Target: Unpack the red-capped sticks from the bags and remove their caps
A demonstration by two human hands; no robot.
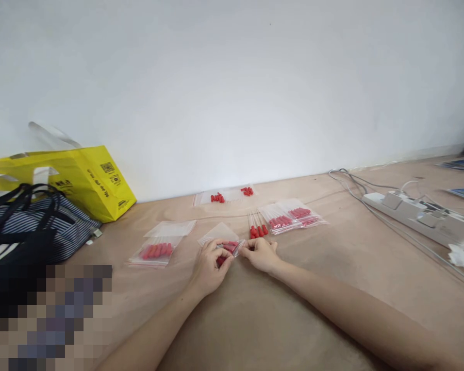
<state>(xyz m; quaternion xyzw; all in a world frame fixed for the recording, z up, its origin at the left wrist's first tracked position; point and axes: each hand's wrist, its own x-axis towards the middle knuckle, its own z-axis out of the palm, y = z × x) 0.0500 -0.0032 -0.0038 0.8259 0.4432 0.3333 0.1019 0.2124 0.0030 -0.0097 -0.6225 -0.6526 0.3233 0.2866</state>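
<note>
My left hand [210,265] and my right hand [261,253] meet over a small clear zip bag [221,236] with red-tipped sticks inside, lying on the brown table [332,278]. Both hands pinch the bag's near edge, fingers curled. Just beyond my right hand lie loose red-tipped sticks [257,228]. A filled bag [154,252] lies to the left of my left hand, with an empty clear bag [171,228] behind it.
More filled bags [290,216] lie to the right, and another bag [224,196] near the white wall. A yellow bag [88,178] and a striped dark bag [27,226] stand at the left. A white power strip [421,216] with cables lies at the right.
</note>
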